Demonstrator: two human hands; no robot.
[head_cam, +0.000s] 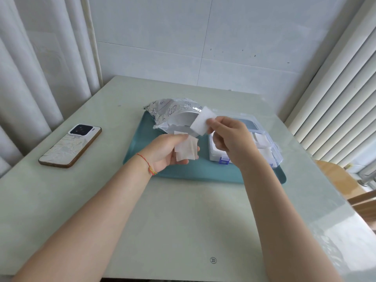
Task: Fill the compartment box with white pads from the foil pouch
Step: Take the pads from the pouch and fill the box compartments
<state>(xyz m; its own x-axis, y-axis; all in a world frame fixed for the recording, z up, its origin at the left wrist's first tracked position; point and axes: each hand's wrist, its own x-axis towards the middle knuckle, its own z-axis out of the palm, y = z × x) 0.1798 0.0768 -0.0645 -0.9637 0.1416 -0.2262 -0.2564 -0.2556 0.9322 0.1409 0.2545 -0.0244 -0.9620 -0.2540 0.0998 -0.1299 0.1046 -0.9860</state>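
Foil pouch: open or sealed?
Open. The foil pouch lies on the tray, torn mouth gaping toward the hands, pale inside showing.

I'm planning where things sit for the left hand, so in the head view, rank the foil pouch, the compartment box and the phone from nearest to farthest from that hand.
From the left hand:
1. Foil pouch, just beyond the hand on the tray's far left.
2. Compartment box, to the right on the tray, partly behind the right hand.
3. Phone, off the tray, far left on the table.

Crinkled shiny foil pouch (173, 112), clear plastic compartment box (262, 147), glossy table (183, 220).
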